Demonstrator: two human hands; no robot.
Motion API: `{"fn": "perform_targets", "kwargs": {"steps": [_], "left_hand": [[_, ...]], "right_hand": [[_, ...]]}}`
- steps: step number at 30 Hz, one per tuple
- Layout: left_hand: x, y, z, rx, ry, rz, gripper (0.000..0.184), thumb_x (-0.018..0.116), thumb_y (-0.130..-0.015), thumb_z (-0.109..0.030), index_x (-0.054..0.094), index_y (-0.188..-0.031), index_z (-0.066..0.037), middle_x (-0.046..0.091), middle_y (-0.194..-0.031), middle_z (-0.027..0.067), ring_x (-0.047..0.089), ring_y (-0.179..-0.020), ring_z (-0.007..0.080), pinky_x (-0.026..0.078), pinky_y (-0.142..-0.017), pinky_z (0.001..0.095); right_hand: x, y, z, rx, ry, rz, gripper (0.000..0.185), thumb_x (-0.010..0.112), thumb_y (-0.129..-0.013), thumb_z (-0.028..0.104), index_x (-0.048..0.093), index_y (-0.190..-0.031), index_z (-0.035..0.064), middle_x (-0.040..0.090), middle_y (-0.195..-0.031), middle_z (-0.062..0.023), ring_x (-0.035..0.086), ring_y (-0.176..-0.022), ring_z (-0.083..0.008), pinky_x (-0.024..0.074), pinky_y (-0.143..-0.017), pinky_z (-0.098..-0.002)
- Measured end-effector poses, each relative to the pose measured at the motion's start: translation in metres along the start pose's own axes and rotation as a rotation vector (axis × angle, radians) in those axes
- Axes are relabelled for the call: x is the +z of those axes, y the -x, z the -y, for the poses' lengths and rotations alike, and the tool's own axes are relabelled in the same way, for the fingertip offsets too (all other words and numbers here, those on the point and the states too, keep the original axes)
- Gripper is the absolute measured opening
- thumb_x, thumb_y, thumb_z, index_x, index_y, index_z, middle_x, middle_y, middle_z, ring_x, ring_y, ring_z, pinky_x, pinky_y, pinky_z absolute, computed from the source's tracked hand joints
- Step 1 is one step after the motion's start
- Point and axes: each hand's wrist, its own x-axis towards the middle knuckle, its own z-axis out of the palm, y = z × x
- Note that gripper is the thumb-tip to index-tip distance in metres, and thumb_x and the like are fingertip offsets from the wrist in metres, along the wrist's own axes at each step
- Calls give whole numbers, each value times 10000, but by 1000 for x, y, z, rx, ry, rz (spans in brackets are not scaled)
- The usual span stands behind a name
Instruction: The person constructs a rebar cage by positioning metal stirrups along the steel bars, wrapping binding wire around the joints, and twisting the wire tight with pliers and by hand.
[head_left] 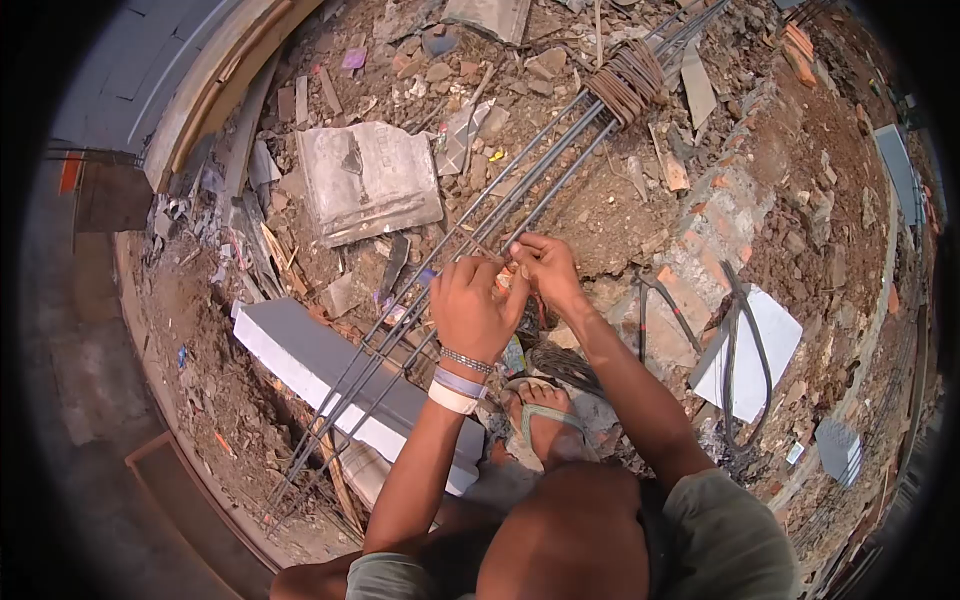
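Several long steel reinforcing bars (545, 166) run diagonally through the view, crossed by thin square stirrups (374, 353). My left hand (470, 305), with bands on its wrist, is closed over the bars near the middle, fingers curled around them. Close beside it, my right hand (548, 272) is closed in a pinch at the bars. Whatever sits between its fingertips is too small and hidden to name. Farther up the bars hangs a thick bundle of rusty stirrups (627, 82). Below the hands is a sandalled foot (550, 418).
A grey-and-white block (300, 345) lies under the bars at left. A broken concrete slab (370, 180) rests above it. Right of my arm are pincers (660, 300) and a dark bent strip (740, 350) over a white board (780, 345). Rubble covers the ground.
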Motion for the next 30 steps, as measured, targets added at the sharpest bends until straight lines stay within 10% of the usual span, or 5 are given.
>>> {"fn": "perform_targets", "kwargs": {"steps": [8,17,20,30], "left_hand": [[28,27,10,-364,232,-115,252,747,-823,-215,711,-1000,-40,669,-1002,114,613,-863,311,466,-836,397],[1,18,14,-46,-80,-36,287,715,-896,-275,699,-1068,-47,681,-1009,103,611,-890,260,478,-801,373],[5,12,19,-497,397,129,313,668,-950,-306,697,-1067,-18,722,-959,83,633,-743,173,485,-667,301],[10,-18,45,-759,1115,602,327,663,-968,-340,690,-1138,-62,729,-869,16,547,-620,35,380,-510,187]], "right_hand": [[11,3,10,21,-77,68,191,579,-988,30,661,-1150,-31,693,-885,-43,615,-753,-62,476,-600,-216],[21,1,3,-103,-89,-5,226,594,-973,53,670,-1179,-4,704,-924,-50,628,-772,-80,505,-654,-235],[19,2,3,-74,-139,29,225,597,-979,74,673,-1178,0,706,-922,-48,628,-796,-81,506,-661,-243],[14,2,12,9,-89,50,215,617,-970,72,684,-1163,7,682,-915,-30,593,-761,-90,482,-665,-249]]}}
